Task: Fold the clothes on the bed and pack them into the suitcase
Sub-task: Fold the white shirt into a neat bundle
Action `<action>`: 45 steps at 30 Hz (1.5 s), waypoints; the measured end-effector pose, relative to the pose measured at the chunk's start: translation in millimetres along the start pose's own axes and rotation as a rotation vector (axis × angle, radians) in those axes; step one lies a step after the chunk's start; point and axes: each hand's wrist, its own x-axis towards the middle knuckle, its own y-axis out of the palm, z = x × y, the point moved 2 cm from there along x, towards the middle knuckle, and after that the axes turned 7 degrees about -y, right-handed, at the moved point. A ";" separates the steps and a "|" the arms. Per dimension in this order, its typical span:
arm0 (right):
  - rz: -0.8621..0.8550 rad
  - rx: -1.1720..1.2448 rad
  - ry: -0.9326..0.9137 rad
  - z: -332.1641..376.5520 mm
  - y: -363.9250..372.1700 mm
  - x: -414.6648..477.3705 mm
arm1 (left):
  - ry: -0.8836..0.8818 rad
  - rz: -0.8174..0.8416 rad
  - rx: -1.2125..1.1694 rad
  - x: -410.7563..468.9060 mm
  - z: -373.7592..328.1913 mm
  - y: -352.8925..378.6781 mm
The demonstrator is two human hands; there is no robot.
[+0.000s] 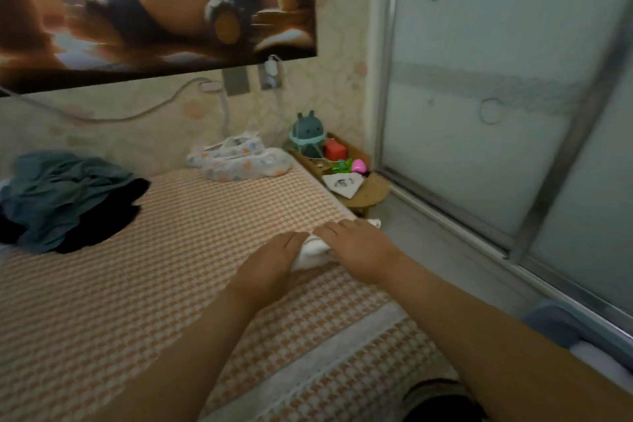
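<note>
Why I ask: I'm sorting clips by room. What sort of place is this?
Probably a small bedroom: a bed with a checked cover, a pile of clothes on it, and a poster hung above.

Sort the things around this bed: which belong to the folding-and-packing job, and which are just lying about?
Job in hand:
white cloth, pressed under the left hand and right hand
blue and black clothes pile
bed

Lying about:
teal bunny toy
red cube
cardboard box
wall poster
</note>
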 end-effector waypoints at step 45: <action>0.077 0.368 1.176 -115.4 323.6 -465.0 | 0.009 0.955 -0.235 141.3 -289.5 508.8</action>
